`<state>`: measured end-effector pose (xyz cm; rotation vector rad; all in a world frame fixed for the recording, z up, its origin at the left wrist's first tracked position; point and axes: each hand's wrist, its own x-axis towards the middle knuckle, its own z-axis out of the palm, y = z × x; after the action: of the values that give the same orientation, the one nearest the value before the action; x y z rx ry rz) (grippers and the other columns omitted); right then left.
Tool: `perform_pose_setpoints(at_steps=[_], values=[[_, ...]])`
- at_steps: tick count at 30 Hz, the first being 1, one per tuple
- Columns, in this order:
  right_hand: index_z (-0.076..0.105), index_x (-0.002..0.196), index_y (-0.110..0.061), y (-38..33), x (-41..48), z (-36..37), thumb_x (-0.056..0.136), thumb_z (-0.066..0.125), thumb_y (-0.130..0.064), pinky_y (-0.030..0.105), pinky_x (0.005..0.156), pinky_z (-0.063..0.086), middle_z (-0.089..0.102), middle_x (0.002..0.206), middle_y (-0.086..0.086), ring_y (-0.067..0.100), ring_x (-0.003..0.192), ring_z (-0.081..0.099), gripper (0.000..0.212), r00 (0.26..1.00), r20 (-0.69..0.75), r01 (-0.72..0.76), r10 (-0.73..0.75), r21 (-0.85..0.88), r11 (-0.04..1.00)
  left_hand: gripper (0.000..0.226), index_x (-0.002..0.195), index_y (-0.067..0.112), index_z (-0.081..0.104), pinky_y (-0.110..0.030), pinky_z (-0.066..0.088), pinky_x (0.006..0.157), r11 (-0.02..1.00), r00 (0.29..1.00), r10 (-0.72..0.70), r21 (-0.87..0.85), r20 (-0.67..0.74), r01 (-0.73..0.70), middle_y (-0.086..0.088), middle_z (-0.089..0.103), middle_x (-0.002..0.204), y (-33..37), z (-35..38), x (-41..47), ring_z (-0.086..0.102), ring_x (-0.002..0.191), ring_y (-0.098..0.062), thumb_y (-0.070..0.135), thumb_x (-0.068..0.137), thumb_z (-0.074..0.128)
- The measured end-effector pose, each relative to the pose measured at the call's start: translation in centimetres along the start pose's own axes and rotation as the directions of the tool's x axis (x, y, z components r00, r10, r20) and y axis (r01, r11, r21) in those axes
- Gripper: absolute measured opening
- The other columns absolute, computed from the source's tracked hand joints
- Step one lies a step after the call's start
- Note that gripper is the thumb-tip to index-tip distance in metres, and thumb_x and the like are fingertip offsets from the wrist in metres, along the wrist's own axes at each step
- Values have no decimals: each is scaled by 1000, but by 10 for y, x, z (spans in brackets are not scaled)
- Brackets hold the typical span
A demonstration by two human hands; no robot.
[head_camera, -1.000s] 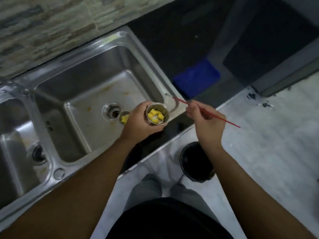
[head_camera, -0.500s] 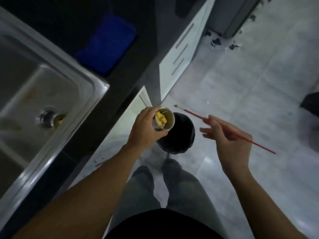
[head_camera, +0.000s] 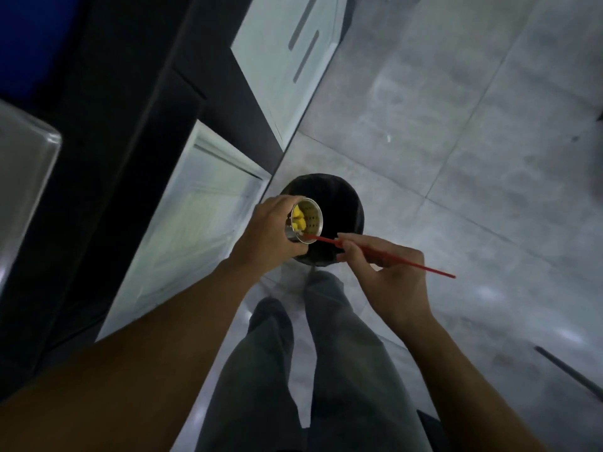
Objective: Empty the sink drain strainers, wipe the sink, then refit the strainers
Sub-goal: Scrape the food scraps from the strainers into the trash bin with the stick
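My left hand grips a round metal drain strainer, tilted with its mouth toward the right, directly above a black bin on the floor. Yellow food bits cling inside the strainer's perforated cup. My right hand pinches a thin red stick, and its tip reaches the strainer's rim. A corner of the steel sink shows at the far left edge.
A black countertop with white cabinet doors below runs along the left. A blue cloth lies at top left. Grey floor tiles spread to the right. My legs stand below the bin.
The view swung from the sink down to the floor. My left hand carried the strainer over the bin and tipped it sideways. My right hand brought the red stick's tip to the strainer.
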<state>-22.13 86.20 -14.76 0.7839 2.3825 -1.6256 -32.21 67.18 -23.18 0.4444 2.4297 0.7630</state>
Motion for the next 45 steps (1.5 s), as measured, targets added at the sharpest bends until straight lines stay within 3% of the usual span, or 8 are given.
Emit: perform_pose_setpoints(at_steps=[3,7,20,25,31,36,41,45], values=[[78,109,-18,12,11,3,92,71,-17,10,82,55,78,101,-7,-3,87,73,18,998,-57,-3,0,-49,999,89,144,19,47,-36,51,105,1000,999,-15,17,52,14,-3,54,143,-5,2,14,48,131,-22,38,69,91],[78,109,-14,27,22,4,93,71,-18,16,84,58,78,101,-3,0,85,74,18,990,-130,-46,47,12,999,89,143,17,47,-34,50,103,1000,997,-22,21,73,21,-5,54,141,-11,11,34,49,130,-23,35,68,91],[77,111,-14,73,48,25,92,71,-18,1,84,48,77,103,0,4,87,72,21,992,-127,-33,20,-94,995,88,141,17,49,-28,42,99,995,995,-41,99,93,31,-3,55,138,-24,68,66,49,128,-24,35,66,91],[77,111,-12,83,42,29,91,72,-20,19,88,58,77,105,0,7,88,74,22,976,-215,-15,-17,-147,989,87,141,15,49,-25,33,98,989,993,-85,125,85,74,-6,55,137,-28,79,64,48,127,-26,32,67,90],[77,113,-17,91,44,45,92,70,-23,18,91,57,77,107,-1,3,90,73,23,993,-116,-40,27,-109,993,87,143,17,46,-25,33,98,987,992,-96,141,87,83,-5,51,140,-26,82,62,45,129,-26,31,69,90],[76,111,-16,102,46,43,92,70,-21,-3,80,45,70,101,-12,-15,83,62,21,985,-171,-47,29,-106,993,87,143,17,46,-25,32,98,985,990,-101,149,94,86,-5,53,140,-25,83,64,47,129,-24,33,70,89],[77,111,-14,109,39,33,92,71,-18,10,86,54,77,103,-2,1,88,72,20,975,-224,-15,-6,-93,996,87,144,16,46,-25,30,98,980,987,-125,167,99,107,-6,52,140,-28,84,65,46,130,-25,31,70,89],[77,111,-14,110,39,40,92,68,-24,13,88,56,78,103,-1,3,88,73,23,988,-151,6,-18,-80,997,88,145,16,45,-32,39,105,979,988,-118,177,102,99,-5,52,138,-25,88,63,46,129,-24,32,70,89]])
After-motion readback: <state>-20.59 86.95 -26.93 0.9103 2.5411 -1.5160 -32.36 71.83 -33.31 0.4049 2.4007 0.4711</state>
